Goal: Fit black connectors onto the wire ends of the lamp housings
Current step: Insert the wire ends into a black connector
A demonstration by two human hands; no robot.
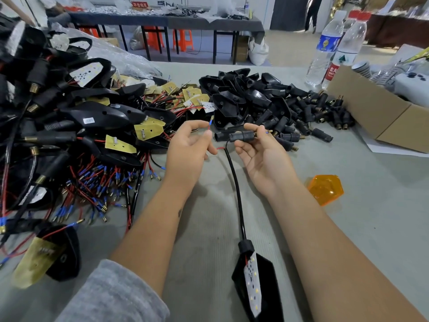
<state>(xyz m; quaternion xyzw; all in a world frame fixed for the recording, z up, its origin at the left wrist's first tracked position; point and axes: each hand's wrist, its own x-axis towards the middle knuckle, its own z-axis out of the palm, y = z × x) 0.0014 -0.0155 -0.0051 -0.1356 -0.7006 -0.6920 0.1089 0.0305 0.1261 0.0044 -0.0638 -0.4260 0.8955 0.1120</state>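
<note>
1. One lamp housing (254, 284) lies nearest on the grey table (371, 228), its black cable (235, 182) running up to the hands.
2. Above the housing, the right hand (262, 156) curls around a black connector (234, 136) on that cable.
3. Left of the connector, the left hand (189, 149) pinches a red wire (209, 126) with a blue-tipped end.
4. Beyond the connector lies a heap of loose connectors (308, 112).

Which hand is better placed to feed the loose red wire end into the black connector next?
Left. The left hand already pinches the red wire end beside the black connector, which the right hand grips and likely just steadies.
</note>
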